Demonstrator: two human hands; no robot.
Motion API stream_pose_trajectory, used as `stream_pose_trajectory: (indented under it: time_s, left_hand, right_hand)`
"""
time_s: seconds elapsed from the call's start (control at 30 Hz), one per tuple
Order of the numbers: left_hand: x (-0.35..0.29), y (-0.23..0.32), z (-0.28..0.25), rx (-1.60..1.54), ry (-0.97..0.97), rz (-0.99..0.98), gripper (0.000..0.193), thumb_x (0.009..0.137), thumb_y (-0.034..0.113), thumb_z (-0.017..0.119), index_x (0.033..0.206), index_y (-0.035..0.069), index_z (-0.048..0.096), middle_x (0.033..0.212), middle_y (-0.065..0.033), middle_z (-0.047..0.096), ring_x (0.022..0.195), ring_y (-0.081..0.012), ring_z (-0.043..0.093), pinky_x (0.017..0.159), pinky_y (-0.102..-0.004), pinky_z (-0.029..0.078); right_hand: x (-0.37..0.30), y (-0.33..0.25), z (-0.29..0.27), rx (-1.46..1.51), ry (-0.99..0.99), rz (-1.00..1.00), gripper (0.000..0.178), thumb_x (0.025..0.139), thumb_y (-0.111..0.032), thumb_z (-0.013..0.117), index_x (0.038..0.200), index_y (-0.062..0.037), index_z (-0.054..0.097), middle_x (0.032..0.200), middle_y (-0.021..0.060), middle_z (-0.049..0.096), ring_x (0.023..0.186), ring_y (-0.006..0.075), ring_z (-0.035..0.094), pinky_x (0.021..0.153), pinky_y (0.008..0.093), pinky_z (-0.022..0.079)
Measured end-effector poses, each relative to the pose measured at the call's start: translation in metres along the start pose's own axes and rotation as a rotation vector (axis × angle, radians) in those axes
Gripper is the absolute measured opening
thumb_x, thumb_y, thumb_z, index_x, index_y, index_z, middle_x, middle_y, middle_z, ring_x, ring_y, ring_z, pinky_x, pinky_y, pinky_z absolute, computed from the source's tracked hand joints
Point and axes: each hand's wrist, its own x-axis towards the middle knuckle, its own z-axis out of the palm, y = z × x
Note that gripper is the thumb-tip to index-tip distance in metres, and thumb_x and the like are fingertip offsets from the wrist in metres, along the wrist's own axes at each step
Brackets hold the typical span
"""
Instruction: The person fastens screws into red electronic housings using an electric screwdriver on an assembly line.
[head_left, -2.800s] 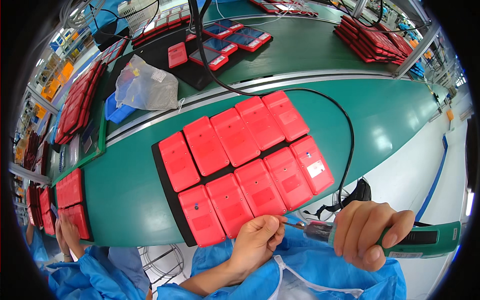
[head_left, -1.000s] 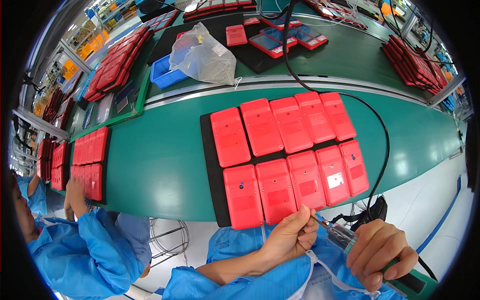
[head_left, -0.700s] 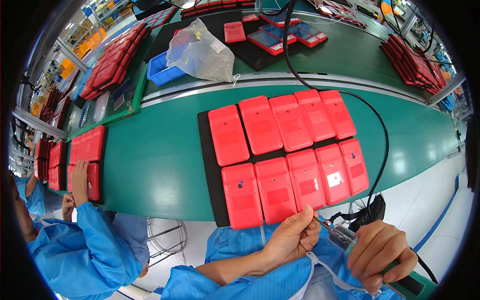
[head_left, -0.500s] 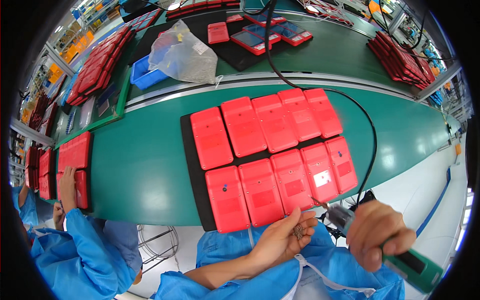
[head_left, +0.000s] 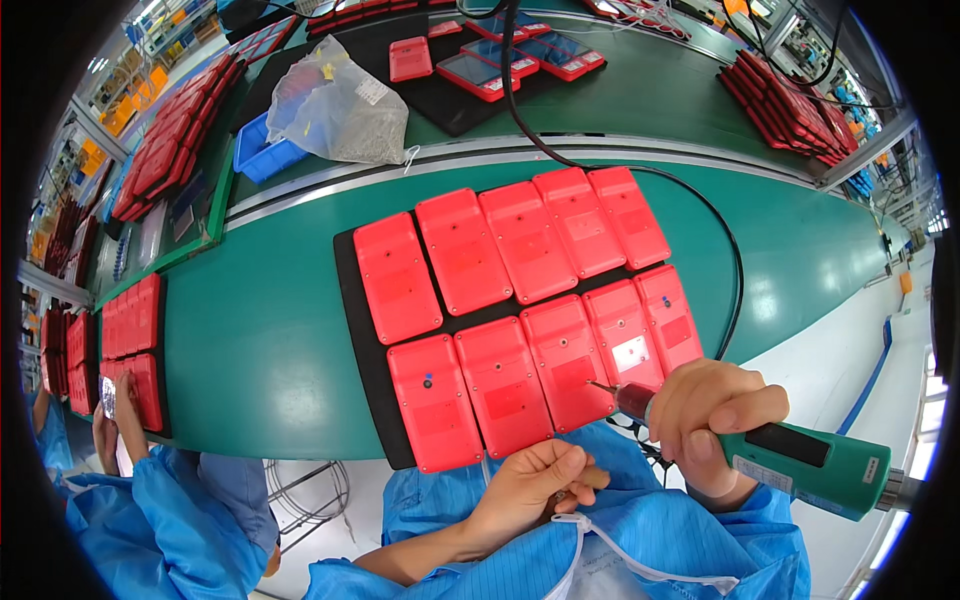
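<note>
My right hand point(head_left: 705, 410) grips a green electric screwdriver point(head_left: 815, 465) with a black panel on its body. Its thin bit points left, over the lower part of a red device housing point(head_left: 562, 345) in the near row; whether it touches cannot be told. Curled closed at the near edge of the mat is my left hand point(head_left: 540, 475). The small metal screws seen in its palm earlier are now hidden by the fingers. Two rows of red housings lie on a black mat point(head_left: 372, 400), and the near-left housing point(head_left: 430, 400) has a dark-blue spot near its top.
A black cable point(head_left: 738, 270) curves around the mat's right side. Beyond the rail stand a blue bin point(head_left: 255, 150), a clear bag of small parts point(head_left: 365, 125) and screened red devices point(head_left: 480, 75). At left, a co-worker's blue sleeve point(head_left: 150, 500) is beside stacked red housings point(head_left: 140, 320).
My left hand has closed over the screws. The screwdriver has swung nearer level, its bit moving over the near-row housing. The view has shifted slightly; the co-worker's hands now hold a shiny item.
</note>
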Motion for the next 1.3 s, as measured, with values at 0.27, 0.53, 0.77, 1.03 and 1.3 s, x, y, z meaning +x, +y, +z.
stream_pose_trajectory:
  time_s: [0.27,0.53,0.77,1.03,1.3]
  left_hand:
    - [-0.002,0.000,-0.002,0.043,0.006,0.027,0.031,0.088,0.031,0.045,0.094,0.001,0.053,0.079,-0.0056,0.058,0.061,-0.0050,0.047,0.052,-0.0171,0.036]
    - [0.002,-0.006,-0.005,-0.009,0.020,0.032,0.030,0.089,0.025,0.044,0.105,0.000,0.052,0.086,-0.0068,0.058,0.064,-0.0061,0.047,0.053,-0.0174,0.036]
    - [-0.003,0.001,0.000,0.015,0.104,-0.014,0.030,0.088,0.026,0.046,0.103,0.001,0.054,0.085,-0.0066,0.060,0.067,-0.0073,0.051,0.055,-0.0180,0.038]
    - [-0.004,0.000,-0.010,0.067,0.080,-0.066,0.036,0.087,0.032,0.048,0.106,0.001,0.052,0.085,-0.0022,0.059,0.065,-0.0033,0.047,0.055,-0.0166,0.036]
    - [-0.009,0.002,-0.004,0.032,0.120,-0.005,0.030,0.088,0.027,0.047,0.107,0.004,0.053,0.089,-0.0027,0.059,0.066,-0.0031,0.048,0.055,-0.0168,0.036]
  right_hand:
    - [0.004,-0.001,0.002,0.015,-0.039,0.014,0.029,0.058,0.013,0.052,0.084,0.0020,0.043,0.059,0.0103,0.049,0.041,0.0181,0.050,0.038,0.0270,0.043]
    - [0.008,-0.002,0.005,-0.012,-0.076,0.070,0.030,0.057,0.015,0.052,0.083,0.0017,0.045,0.061,0.0104,0.050,0.043,0.0191,0.051,0.040,0.0280,0.044]
    - [0.009,0.004,0.004,-0.040,-0.015,0.189,0.029,0.062,0.015,0.050,0.085,0.0002,0.041,0.060,0.0108,0.049,0.046,0.0194,0.051,0.041,0.0288,0.044]
    - [0.016,0.012,0.002,-0.003,-0.018,0.324,0.025,0.064,0.012,0.050,0.083,0.0005,0.040,0.058,0.0120,0.051,0.047,0.0175,0.051,0.041,0.0269,0.041]
    - [0.019,0.012,0.004,-0.081,-0.059,0.463,0.022,0.063,0.012,0.054,0.080,0.0017,0.044,0.059,0.0101,0.052,0.047,0.0181,0.049,0.041,0.0279,0.039]
